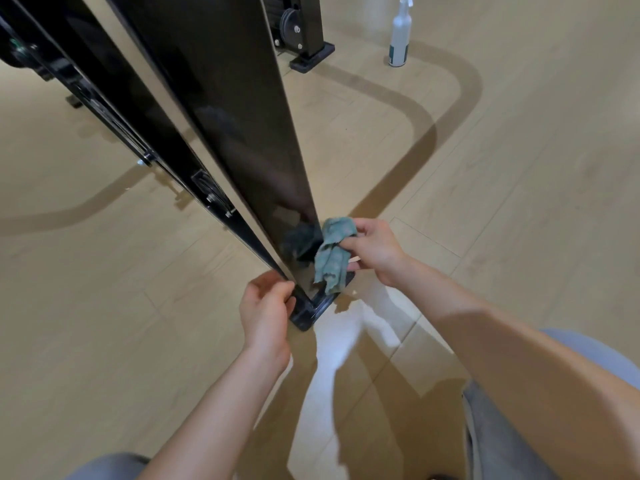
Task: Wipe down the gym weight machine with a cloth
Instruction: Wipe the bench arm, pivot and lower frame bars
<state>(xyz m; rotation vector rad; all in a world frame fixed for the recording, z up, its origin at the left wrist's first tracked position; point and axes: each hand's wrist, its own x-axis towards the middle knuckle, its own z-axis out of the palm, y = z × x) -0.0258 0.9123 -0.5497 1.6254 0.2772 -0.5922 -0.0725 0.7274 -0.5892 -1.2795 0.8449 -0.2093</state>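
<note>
The black glossy upright of the weight machine (221, 109) runs from the top left down to its foot plate (308, 315) on the floor at the centre. My right hand (375, 249) holds a crumpled teal cloth (332, 254) pressed against the lower right face of the upright, just above the foot. My left hand (265, 308) curls around the upright's left edge at the base, fingers touching the metal. The cloth's reflection shows in the shiny panel.
A white spray bottle (400, 36) stands on the light wood floor at the top right. A second machine post with a pulley (298, 29) stands at the top centre. My knees in grey trousers (502, 438) are at the bottom.
</note>
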